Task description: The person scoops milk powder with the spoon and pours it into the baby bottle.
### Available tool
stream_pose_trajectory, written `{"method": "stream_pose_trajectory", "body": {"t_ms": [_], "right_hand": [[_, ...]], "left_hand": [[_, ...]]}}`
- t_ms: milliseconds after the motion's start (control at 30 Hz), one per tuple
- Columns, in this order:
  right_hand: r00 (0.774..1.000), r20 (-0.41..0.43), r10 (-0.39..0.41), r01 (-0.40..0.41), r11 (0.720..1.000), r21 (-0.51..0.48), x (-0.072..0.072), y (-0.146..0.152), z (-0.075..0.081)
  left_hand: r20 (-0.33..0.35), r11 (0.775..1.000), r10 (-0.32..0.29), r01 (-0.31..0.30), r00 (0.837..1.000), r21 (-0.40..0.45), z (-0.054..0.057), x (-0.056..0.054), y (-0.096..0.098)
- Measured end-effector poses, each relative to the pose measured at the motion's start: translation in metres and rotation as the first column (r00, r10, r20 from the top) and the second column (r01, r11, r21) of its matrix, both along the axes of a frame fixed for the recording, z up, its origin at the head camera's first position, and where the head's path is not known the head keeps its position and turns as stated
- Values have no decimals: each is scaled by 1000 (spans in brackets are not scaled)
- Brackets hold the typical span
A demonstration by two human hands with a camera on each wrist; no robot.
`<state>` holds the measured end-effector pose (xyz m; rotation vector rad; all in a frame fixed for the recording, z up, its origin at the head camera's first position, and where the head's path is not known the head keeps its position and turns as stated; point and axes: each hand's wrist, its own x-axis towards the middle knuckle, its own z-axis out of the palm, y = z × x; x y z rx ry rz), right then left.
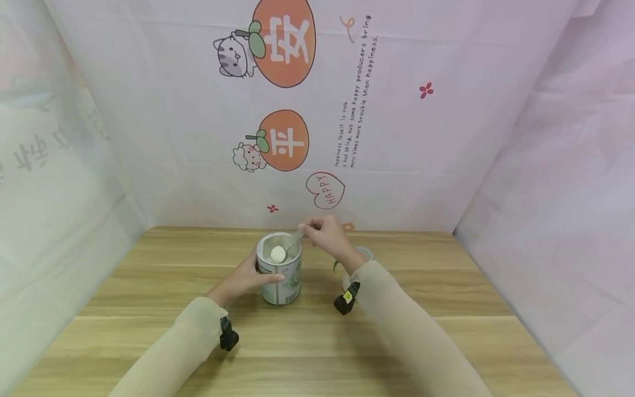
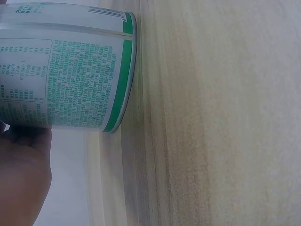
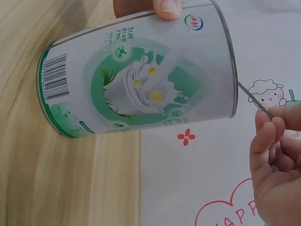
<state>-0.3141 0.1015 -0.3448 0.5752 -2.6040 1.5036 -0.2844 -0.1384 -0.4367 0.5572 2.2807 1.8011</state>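
A milk powder can (image 1: 292, 275) with a white and green label stands upright on the wooden table, its top uncovered. My left hand (image 1: 246, 280) grips it from the left, thumb across the front; that thumb (image 3: 168, 7) also shows on the label in the right wrist view. Between thumb and fingers my right hand (image 1: 327, 234) pinches the handle of a metal spoon (image 1: 295, 241), which slants down into the can's mouth. On the spoon's bowl sits a rounded heap of white powder (image 1: 278, 254), seen within the rim. In the right wrist view the spoon handle (image 3: 254, 100) passes over the rim.
Partly hidden behind my right wrist stands a clear cup (image 1: 366, 253) with a coloured print. A printed white cloth (image 1: 387, 138) rises at the table's back edge, and pale cloth hangs along both sides. Bare wood (image 1: 297, 347) lies in front of the can.
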Motion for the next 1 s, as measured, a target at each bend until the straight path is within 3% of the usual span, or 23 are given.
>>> {"method": "stream_pose_trajectory", "body": {"t_ms": [333,1000], "right_hand": [[1000,-10,-3,3,1000,3,1,2,-4],[991,123,-57,75,986,-147,3,8,4]], "left_hand": [[13,1000,-2,2,1000,7,0,1,0],[2,1000,13,-13,1000,-9,-2,0,-1]]}}
